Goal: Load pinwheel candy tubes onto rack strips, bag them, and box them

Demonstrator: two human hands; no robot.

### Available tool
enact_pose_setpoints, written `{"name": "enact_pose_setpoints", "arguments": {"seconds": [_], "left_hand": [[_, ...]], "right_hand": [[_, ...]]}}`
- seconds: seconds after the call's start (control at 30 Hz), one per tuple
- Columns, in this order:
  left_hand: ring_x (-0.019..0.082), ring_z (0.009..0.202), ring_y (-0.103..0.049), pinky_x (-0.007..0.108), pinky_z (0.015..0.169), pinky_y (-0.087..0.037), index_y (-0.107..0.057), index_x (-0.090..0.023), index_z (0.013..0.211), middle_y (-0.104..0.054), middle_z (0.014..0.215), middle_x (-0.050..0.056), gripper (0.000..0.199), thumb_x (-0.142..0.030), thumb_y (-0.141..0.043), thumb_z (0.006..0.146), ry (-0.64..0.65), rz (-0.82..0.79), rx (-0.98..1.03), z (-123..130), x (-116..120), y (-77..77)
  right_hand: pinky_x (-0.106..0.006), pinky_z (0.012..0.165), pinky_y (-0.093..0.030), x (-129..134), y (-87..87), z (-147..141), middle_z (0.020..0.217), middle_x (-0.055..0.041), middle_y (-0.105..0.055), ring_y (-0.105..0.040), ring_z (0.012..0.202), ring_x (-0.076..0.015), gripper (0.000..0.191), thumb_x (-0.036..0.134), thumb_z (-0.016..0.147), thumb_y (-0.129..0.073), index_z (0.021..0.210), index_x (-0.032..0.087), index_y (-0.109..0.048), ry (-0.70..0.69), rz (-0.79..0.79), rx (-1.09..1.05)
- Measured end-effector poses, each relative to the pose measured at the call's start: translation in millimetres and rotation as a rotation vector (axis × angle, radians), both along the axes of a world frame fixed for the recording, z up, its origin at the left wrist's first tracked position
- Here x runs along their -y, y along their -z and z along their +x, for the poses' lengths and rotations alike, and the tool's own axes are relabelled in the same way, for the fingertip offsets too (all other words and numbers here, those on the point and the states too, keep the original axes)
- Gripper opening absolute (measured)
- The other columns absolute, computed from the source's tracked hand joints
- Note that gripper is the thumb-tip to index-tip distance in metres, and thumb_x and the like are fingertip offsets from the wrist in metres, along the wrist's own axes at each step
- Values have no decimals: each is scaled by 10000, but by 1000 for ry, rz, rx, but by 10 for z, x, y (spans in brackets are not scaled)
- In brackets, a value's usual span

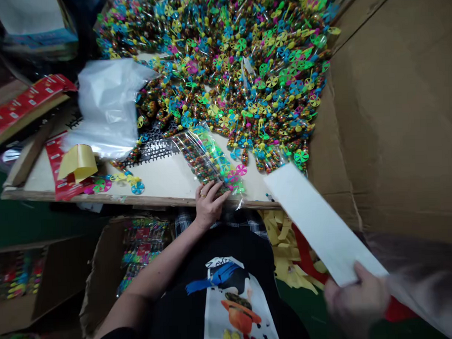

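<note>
My left hand point(208, 205) lies on the lower end of a clear plastic bag point(201, 153) at the table's front edge, fingers stretched out over it. Inside the bag are rows of tubes of small multicoloured balls, with pinwheel tops in green, blue and pink. Off to the right, my right hand point(358, 298) is closed on one end of a long white card strip point(316, 218). That hand is smeared by motion. The strip slants up toward the table, its far end near the loose tubes. Some red shows beside the hand.
A large heap of pinwheel-topped tubes point(226, 65) covers the table's back. Clear empty bags point(107, 107), red cards point(58, 155) and a folded yellow paper point(77, 164) lie left. A cardboard wall point(398, 109) stands right. Below are a box of filled packs point(143, 241) and yellow paper scraps point(284, 246).
</note>
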State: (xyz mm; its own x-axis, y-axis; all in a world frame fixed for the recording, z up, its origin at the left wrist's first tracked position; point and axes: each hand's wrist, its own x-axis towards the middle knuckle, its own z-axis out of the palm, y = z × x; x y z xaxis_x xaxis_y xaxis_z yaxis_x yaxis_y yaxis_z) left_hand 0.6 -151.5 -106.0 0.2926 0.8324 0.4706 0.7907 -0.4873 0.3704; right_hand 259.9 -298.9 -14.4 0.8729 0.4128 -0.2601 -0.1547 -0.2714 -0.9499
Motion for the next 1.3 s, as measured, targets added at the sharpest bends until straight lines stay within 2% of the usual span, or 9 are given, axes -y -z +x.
{"name": "enact_pose_setpoints", "arguments": {"seconds": [0.13, 0.2, 0.4, 0.53, 0.63, 0.8, 0.97, 1.17, 1.3], "left_hand": [[222, 1177, -522, 451, 1011, -337, -698, -350, 989, -623, 1217, 51, 265, -202, -506, 882, -20, -29, 37, -43, 68, -18], [232, 1176, -518, 434, 1005, -349, -682, -315, 1038, -585, 1237, 85, 244, -227, -521, 877, -81, 3, 56, -100, 154, -21], [287, 1154, -493, 420, 950, -409, -464, -153, 1305, -505, 1207, 175, 577, -408, -605, 807, -381, -44, 133, -176, 430, 44], [288, 1058, -535, 424, 905, -406, -434, -126, 1311, -561, 1099, 158, 611, -411, -595, 795, -462, -152, 109, -129, 449, 81], [253, 941, -569, 393, 854, -403, -501, -132, 1247, -611, 950, 117, 427, -287, -504, 849, -454, -163, 99, -140, 398, 77], [220, 811, -574, 359, 781, -405, -577, -155, 1145, -618, 799, 71, 341, -160, -418, 843, -396, -151, 101, -270, 363, 56], [185, 768, -571, 326, 743, -436, -562, -152, 1112, -582, 780, 41, 327, -170, -442, 808, -441, -147, 320, -439, 538, 58], [138, 732, -565, 266, 686, -457, -432, -170, 1207, -560, 832, 0, 620, -318, -701, 668, -530, -425, 804, -370, 696, 20], [110, 610, -545, 235, 633, -430, -486, -168, 1003, -545, 637, -57, 424, -236, -685, 634, -505, -600, 1053, -338, 625, 2]], "right_hand": [[-457, 855, -514, -761, 155, -257, 1118, -77, -642, -613, 1010, -243, 550, 447, 703, -654, 1190, 225, -528, -150, 263, -27], [-427, 864, -505, -1045, 311, -373, 1112, -87, -627, -606, 1006, -216, 555, 483, 699, -654, 1166, 211, -530, -290, 244, -159], [-328, 860, -466, -1193, 682, -684, 1227, -115, -534, -559, 1022, -182, 627, 405, 676, -659, 1239, 200, -475, -392, 89, 134], [-324, 783, -467, -1394, 705, -796, 955, -79, -654, -588, 814, -179, 457, 354, 645, -669, 1060, 166, -624, -701, 5, 285], [-322, 726, -469, -1531, 686, -771, 712, -31, -654, -586, 672, -173, 223, 302, 675, -614, 842, 166, -671, -751, -52, 286], [-305, 672, -468, -1344, 659, -767, 671, -18, -654, -593, 642, -167, 163, 334, 690, -612, 723, 177, -645, -772, 24, 283], [-286, 596, -463, -944, 652, -915, 630, 2, -624, -561, 573, -141, 265, 419, 630, -687, 722, 176, -631, -712, 105, 28], [-258, 556, -460, -638, 702, -958, 612, 26, -614, -569, 550, -121, 313, 419, 556, -743, 717, 183, -615, -673, 95, -169], [-249, 546, -457, -541, 755, -896, 610, 21, -624, -575, 543, -118, 343, 427, 526, -757, 708, 186, -595, -666, 53, -196]]}}
